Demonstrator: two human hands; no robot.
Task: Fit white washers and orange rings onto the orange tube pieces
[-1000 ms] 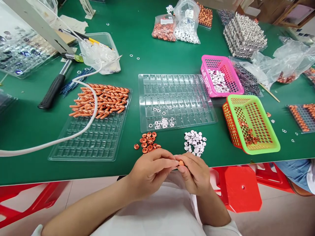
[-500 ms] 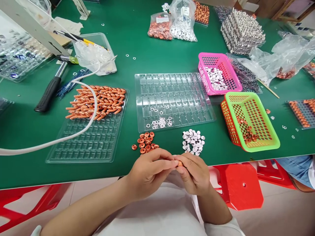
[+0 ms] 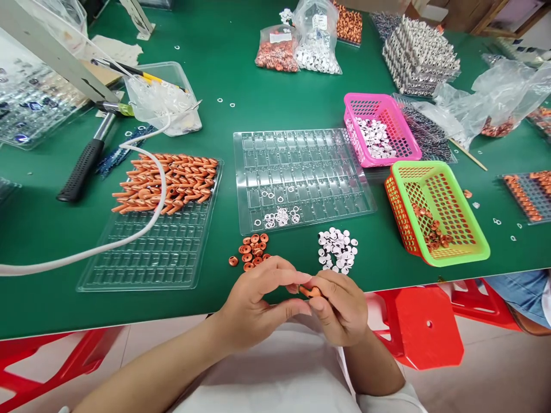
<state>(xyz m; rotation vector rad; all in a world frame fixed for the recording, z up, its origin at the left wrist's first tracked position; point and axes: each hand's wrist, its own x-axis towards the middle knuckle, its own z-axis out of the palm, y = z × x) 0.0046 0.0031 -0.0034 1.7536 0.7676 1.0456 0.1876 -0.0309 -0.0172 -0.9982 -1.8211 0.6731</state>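
A small orange part, with a narrow end and a rounded end, is pinched between the thumb and fingers of my right hand. My left hand is beside it, thumb and index finger spread apart around the part's narrow end. Whether a left fingertip touches the part is hard to tell. Just beyond my left hand is a pile of round orange pieces. Beyond my right hand lies a heap of white discs, some with black showing.
A clear tray holds loose white rings. At left, another tray carries rows of orange parts, crossed by a white hose. A hammer lies farther left. Pink and green baskets stand at right.
My left thumb and index finger have spread apart from the orange part, uncovering more of it. My right hand still grips it. The view has shifted slightly.
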